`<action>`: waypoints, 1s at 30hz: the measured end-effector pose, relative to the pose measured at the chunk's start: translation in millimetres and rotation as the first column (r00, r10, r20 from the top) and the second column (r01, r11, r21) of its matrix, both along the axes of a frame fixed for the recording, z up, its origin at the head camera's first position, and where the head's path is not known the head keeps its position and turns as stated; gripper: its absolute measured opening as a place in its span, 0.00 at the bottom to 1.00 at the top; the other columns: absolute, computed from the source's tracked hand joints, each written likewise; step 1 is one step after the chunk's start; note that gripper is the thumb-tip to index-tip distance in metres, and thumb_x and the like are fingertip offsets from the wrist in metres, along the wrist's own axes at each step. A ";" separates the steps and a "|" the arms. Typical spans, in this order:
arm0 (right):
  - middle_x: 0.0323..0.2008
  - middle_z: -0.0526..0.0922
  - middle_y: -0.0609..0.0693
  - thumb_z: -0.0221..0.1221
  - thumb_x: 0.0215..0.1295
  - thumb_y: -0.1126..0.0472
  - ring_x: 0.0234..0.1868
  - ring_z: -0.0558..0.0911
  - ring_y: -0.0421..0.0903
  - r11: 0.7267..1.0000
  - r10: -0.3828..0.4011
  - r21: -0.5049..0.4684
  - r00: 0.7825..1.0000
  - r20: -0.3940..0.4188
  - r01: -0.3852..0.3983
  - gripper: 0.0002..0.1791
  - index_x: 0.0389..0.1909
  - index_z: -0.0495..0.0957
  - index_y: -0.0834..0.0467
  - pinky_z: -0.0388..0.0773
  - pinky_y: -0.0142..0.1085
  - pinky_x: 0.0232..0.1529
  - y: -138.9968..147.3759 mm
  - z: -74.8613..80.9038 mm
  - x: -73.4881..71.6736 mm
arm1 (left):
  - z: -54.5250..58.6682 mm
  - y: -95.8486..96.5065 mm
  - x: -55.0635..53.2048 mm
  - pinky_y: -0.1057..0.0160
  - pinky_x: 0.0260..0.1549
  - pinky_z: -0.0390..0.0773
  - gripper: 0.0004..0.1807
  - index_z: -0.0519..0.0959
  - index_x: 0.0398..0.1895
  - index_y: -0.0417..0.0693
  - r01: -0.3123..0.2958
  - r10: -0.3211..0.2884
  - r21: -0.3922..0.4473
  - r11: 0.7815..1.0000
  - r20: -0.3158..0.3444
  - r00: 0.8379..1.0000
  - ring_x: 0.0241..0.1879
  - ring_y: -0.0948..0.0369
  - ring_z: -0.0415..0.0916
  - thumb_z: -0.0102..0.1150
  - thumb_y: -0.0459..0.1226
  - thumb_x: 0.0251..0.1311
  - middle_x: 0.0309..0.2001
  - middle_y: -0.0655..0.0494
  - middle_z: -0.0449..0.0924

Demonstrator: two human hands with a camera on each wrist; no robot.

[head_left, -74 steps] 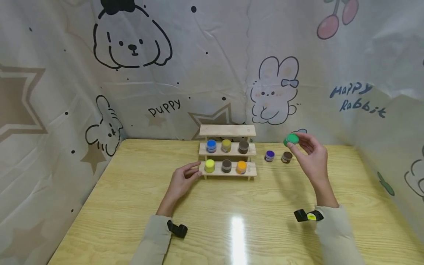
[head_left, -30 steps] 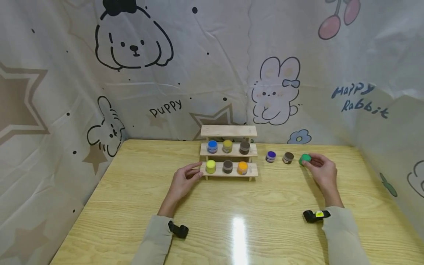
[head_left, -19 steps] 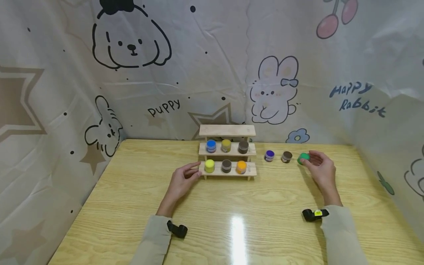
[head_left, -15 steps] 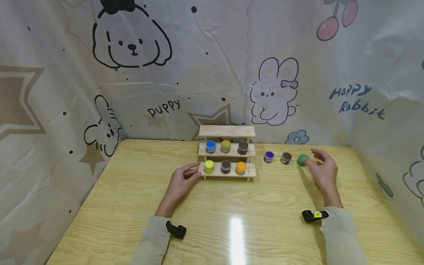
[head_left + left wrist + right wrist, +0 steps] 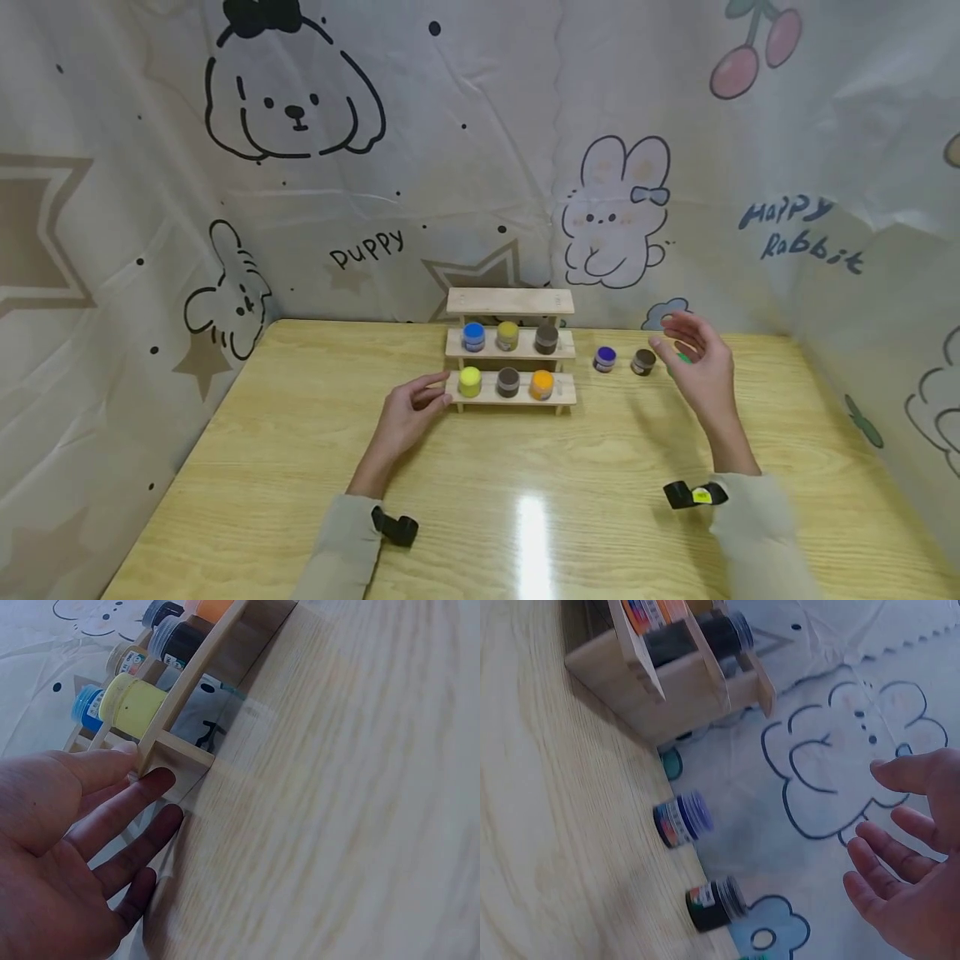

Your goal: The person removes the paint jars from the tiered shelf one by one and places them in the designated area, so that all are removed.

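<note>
A three-tier wooden shelf (image 5: 511, 302) stands at the table's back. Its middle tier holds a blue jar (image 5: 473, 336), an olive jar (image 5: 507, 335) and a dark brown jar (image 5: 546, 338). The bottom tier carries a yellow jar (image 5: 469, 382), a brown jar (image 5: 507, 382) and an orange jar (image 5: 542, 383). My left hand (image 5: 431, 393) rests open against the shelf's left end (image 5: 180, 754). To the right stand a purple jar (image 5: 604, 358), a brown-lidded jar (image 5: 643, 361) and a green jar (image 5: 682, 359), which is mostly hidden behind my right hand (image 5: 678, 337). That hand is raised, open and empty (image 5: 900, 847).
The wooden table (image 5: 525, 467) is walled at the back and sides by a cartoon-printed cloth backdrop (image 5: 375, 167). Bare tabletop lies in front of the shelf and between my arms. The right wrist view shows the purple jar (image 5: 681, 819) and the brown-lidded jar (image 5: 716, 904) near the cloth.
My right hand carried the green jar down to the table right of the brown-lidded jar, let it go and lifted away open. My left hand stayed at the shelf.
</note>
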State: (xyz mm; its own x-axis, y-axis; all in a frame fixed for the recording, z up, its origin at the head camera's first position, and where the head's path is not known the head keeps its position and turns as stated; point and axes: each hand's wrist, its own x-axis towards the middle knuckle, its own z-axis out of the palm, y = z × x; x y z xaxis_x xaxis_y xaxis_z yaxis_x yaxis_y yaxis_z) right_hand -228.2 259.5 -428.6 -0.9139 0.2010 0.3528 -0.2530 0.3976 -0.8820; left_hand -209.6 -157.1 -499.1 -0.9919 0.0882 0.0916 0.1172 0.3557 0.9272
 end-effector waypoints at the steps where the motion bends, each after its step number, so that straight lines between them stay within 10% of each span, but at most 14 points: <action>1: 0.59 0.78 0.65 0.65 0.70 0.64 0.59 0.79 0.51 1.000 0.023 -0.004 1.000 -0.005 -0.023 0.27 0.67 0.72 0.66 0.74 0.37 0.63 -5.7 4.5 3.6 | -0.2 -0.1 0.2 0.50 0.56 0.79 0.22 0.80 0.65 0.44 0.001 -0.001 -0.001 1.000 0.000 1.000 0.54 0.52 0.84 0.66 0.35 0.69 0.52 0.45 0.86; 6: 0.59 0.78 0.69 0.64 0.71 0.67 0.59 0.78 0.58 0.993 0.115 -0.009 0.992 -0.043 -0.116 0.25 0.65 0.72 0.70 0.75 0.37 0.62 -28.9 18.4 14.6 | -1.0 -0.5 -0.5 0.49 0.56 0.79 0.22 0.80 0.65 0.44 -0.005 0.005 -0.009 1.000 -0.010 1.000 0.54 0.52 0.84 0.65 0.34 0.69 0.52 0.46 0.87; 30: 0.59 0.81 0.60 0.68 0.69 0.61 0.61 0.80 0.57 0.953 0.289 0.092 0.957 -0.004 -0.287 0.23 0.61 0.77 0.65 0.71 0.51 0.66 -83.6 -21.7 -13.8 | -5.0 -0.4 -1.5 0.50 0.54 0.80 0.22 0.80 0.65 0.45 0.012 -0.012 -0.003 1.000 -0.022 1.000 0.53 0.52 0.84 0.65 0.35 0.69 0.51 0.45 0.87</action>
